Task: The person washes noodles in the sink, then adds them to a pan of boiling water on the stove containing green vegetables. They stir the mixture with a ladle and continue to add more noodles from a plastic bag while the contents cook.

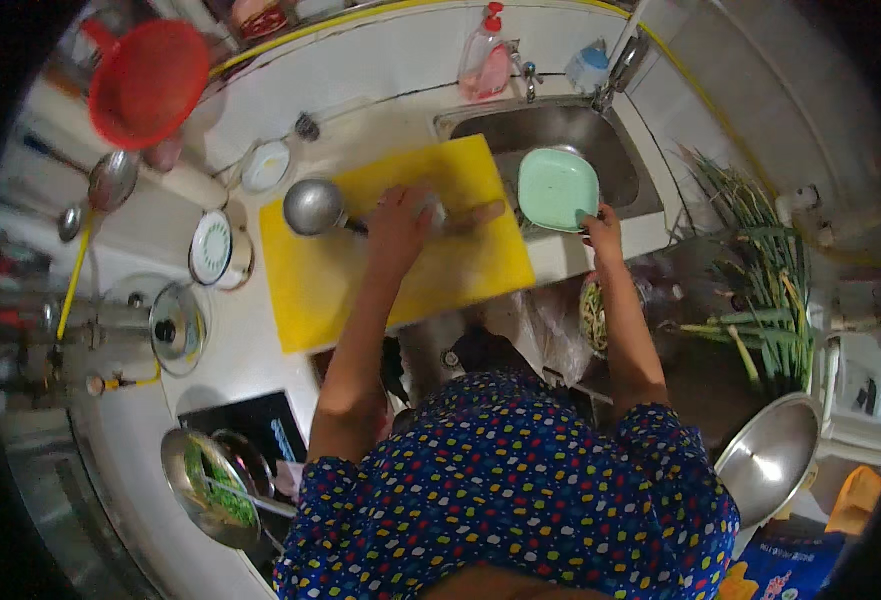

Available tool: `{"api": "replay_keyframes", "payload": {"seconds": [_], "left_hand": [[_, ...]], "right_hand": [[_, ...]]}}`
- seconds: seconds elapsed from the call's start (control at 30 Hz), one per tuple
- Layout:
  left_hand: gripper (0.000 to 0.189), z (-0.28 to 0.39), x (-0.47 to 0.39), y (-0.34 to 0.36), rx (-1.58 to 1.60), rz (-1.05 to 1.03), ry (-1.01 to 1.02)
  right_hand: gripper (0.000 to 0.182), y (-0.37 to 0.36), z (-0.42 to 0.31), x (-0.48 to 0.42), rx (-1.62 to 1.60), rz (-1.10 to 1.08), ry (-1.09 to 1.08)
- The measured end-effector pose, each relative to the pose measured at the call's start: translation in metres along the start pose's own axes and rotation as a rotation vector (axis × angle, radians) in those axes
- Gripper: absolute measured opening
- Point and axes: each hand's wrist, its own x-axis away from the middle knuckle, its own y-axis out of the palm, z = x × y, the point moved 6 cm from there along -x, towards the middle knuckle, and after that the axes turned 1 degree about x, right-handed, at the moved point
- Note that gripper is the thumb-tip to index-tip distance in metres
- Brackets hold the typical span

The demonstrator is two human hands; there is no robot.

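Observation:
My right hand (604, 234) grips the near right corner of a mint-green square dish (558, 187), which is over the front of the steel sink (639, 176). My left hand (403, 217) is blurred above the yellow cutting board (320, 300). Beside its fingers is a pale, blurry thing (434, 212); whether the hand holds it is unclear. A metal ladle (313, 206) rests on the board to the left, its dark handle running towards my left hand. To the right of that hand, a brown handle-like piece (487, 213) lies on the board.
Behind the sink stand a pink soap bottle (485, 67) and a tap (530, 79). An enamel mug (219, 251) and glass lid (176, 330) are on the left. Nearer me, a pan (211, 487) contains chopped greens. Green onions (778, 300) and a steel bowl (770, 457) lie right.

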Motion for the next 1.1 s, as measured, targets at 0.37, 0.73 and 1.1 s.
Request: {"api": "replay_keyframes", "payload": {"seconds": [0.37, 0.73, 1.1], "left_hand": [[0.032, 0.081, -0.187, 0.072, -0.339, 0.292, 0.735], [0.028, 0.095, -0.204, 0.098, -0.198, -0.026, 0.502], [0.032, -0.003, -0.078, 0.147, 0.387, 0.088, -0.373]], "right_hand": [[0.048, -0.007, 0.115, -0.122, 0.272, 0.156, 0.008], [0.051, 0.100, 0.132, -0.087, 0.208, -0.094, 0.124], [0.046, 0.139, 0.104, -0.042, -0.532, -0.154, 0.438]]}}
